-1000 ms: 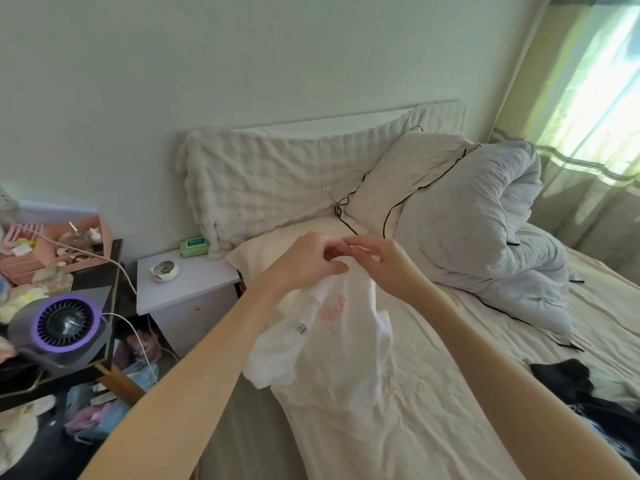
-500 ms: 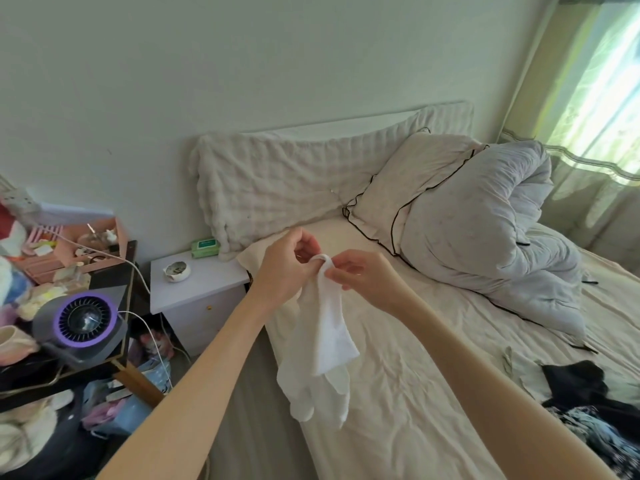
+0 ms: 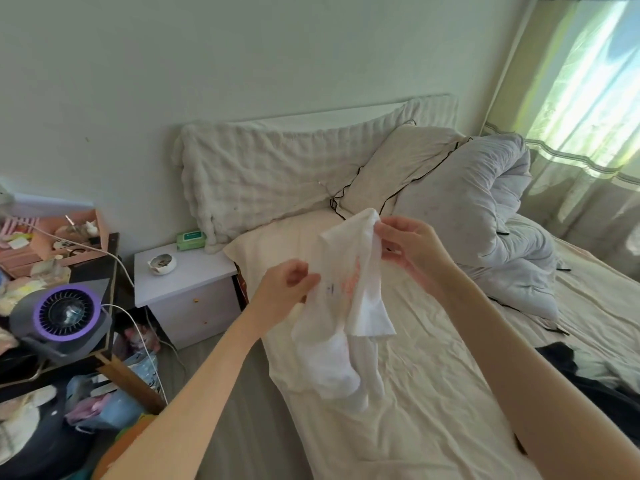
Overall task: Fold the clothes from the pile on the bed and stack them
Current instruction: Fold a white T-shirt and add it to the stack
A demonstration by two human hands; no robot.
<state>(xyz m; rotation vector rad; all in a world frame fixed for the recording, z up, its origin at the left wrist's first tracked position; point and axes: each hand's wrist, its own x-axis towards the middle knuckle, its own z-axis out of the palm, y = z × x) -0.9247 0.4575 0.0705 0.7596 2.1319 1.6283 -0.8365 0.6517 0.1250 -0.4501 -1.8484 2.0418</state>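
Note:
A small white garment (image 3: 341,306) with pink lettering and a small label hangs in the air above the bed (image 3: 415,427). My left hand (image 3: 284,292) pinches its left edge, lower down. My right hand (image 3: 410,245) pinches its upper right part, higher up, so the cloth slants between them and its lower part dangles crumpled. A dark pile of clothes (image 3: 588,372) lies at the bed's right edge, partly cut off by the frame.
Pillows (image 3: 270,181) and a bunched grey duvet (image 3: 485,220) fill the bed's head. A white nightstand (image 3: 187,289) stands left of the bed, with a cluttered desk and a purple fan (image 3: 64,315) further left. A curtained window (image 3: 588,81) is at the right.
My hands were close together holding the garment bunched; they have moved apart, the right one up and rightward, the left one down, spreading the cloth so its pink lettering shows.

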